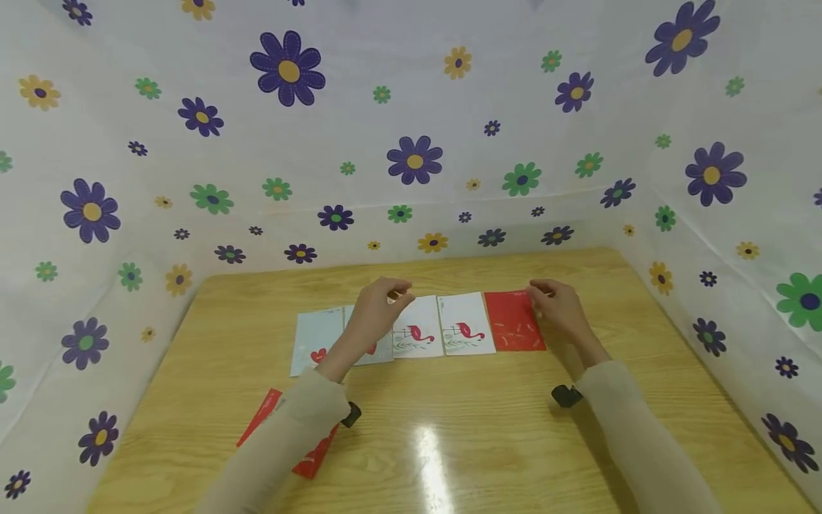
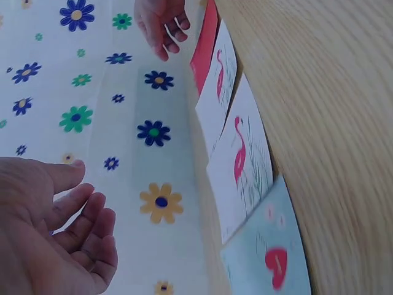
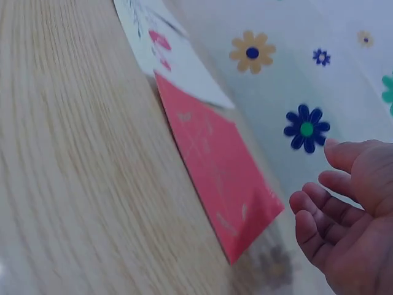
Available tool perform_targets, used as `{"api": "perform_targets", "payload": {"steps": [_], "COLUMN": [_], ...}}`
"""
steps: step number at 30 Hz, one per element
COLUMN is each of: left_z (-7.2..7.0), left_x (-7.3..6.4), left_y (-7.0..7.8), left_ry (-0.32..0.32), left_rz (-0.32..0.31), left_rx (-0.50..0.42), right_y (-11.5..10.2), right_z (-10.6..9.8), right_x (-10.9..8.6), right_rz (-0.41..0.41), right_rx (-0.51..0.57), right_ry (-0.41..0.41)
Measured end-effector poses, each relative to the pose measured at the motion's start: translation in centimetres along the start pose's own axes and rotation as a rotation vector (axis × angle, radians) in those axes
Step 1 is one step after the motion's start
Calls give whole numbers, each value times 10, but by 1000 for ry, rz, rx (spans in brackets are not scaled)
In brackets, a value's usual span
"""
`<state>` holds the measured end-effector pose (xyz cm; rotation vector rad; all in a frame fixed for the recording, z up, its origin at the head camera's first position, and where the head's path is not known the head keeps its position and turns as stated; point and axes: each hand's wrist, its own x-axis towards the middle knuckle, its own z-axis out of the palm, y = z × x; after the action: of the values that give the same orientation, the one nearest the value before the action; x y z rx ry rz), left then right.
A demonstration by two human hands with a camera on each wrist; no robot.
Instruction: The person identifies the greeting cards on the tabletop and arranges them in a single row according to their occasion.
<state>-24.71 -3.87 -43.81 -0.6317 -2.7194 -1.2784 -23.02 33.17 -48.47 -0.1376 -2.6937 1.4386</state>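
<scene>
A row of cards lies across the wooden table. From the left come two pale blue cards with red hearts (image 1: 315, 339), then two white flamingo cards (image 1: 467, 325), then a red card (image 1: 512, 321) at the right end. My left hand (image 1: 379, 307) hovers over the second blue card and the first flamingo card, fingers loosely bent and holding nothing. In the left wrist view its thumb and fingertips stand apart. My right hand (image 1: 557, 307) is beside the red card's right edge, its relaxed fingers (image 3: 328, 212) also empty in the right wrist view.
More red cards (image 1: 315, 457) lie at the table's front left, partly hidden under my left sleeve (image 1: 289, 421). A white flower-printed cloth (image 1: 359, 128) walls the table (image 1: 488, 428) at the back and both sides. Each wrist carries a small black device (image 1: 566, 396).
</scene>
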Motion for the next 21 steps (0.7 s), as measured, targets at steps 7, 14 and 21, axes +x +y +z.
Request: {"api": "perform_targets", "payload": {"steps": [7, 14, 21], "left_z": [-42, -75, -102], "left_x": [-37, -70, -101], "left_y": [-22, -41, -54], "left_ry": [36, 73, 100], "left_rz": [-77, -155, -199], "left_rx": [25, 61, 88], "right_y": [-31, -60, -84], "right_z": [6, 31, 66], "right_x": [-20, -40, -59], "right_rz": [-67, -176, -271], "right_rx": [-14, -14, 4], "right_ry": [-34, -73, -141]}}
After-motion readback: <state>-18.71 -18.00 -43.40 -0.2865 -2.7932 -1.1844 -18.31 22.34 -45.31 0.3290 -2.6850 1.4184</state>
